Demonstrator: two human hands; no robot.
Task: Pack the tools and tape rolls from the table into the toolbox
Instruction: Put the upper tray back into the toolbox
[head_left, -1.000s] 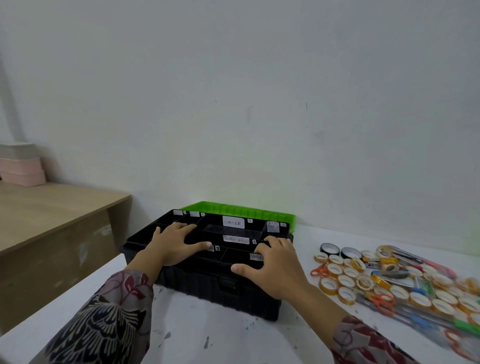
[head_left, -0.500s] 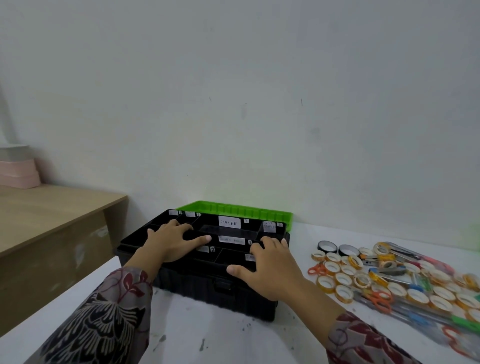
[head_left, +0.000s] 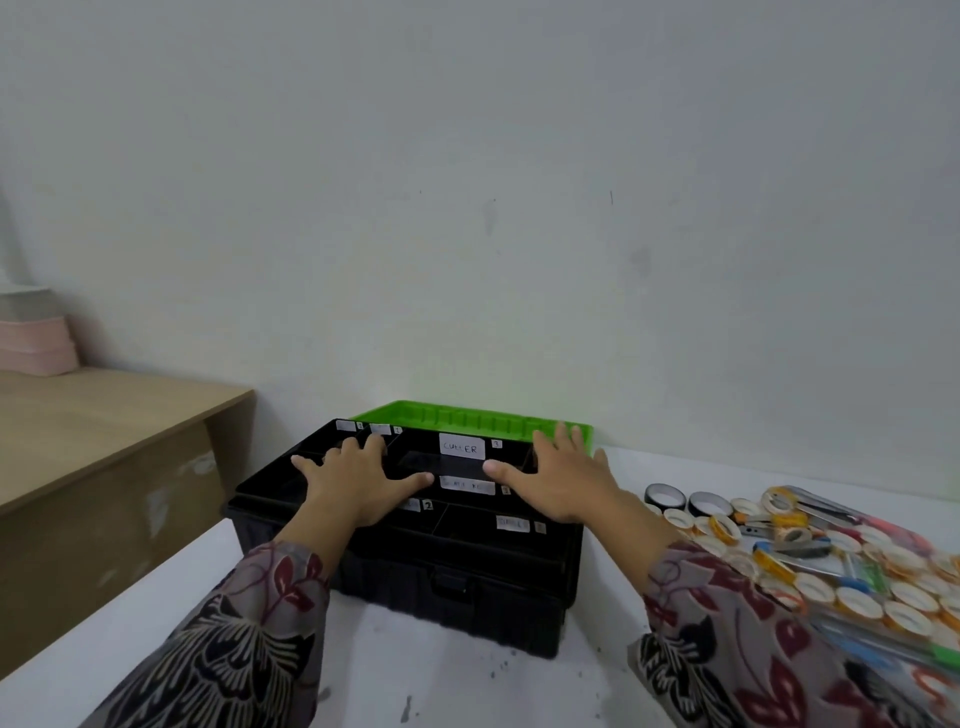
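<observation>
- toolbox (head_left: 415, 566): black, open, standing on the white table (head_left: 467, 691) close to the person; its divided top tray (head_left: 467, 499) carries white labels, one reading "cutter", and looks to hold nothing yet.
- green lid (head_left: 467, 418): folded back behind the box, against the wall.
- left hand (head_left: 358, 483): fingers spread, palm down over the left compartments, holding nothing.
- right hand (head_left: 566, 483): fingers spread, palm down over the right rear of the tray, holding nothing.
- tape rolls (head_left: 727, 525) and tools (head_left: 800, 545): heaped together on the table to the right of the box, well apart from both hands; none appears packed.
- risk: weight on the tray's thin dividers could tilt or unseat it.
- risk: rolls lie interlocked with scissors and cutters, so a quick grab may drag neighbours off the table edge.
- risk: labelled compartments invite mis-sorting; blades in the pile may nick a reaching finger.
</observation>
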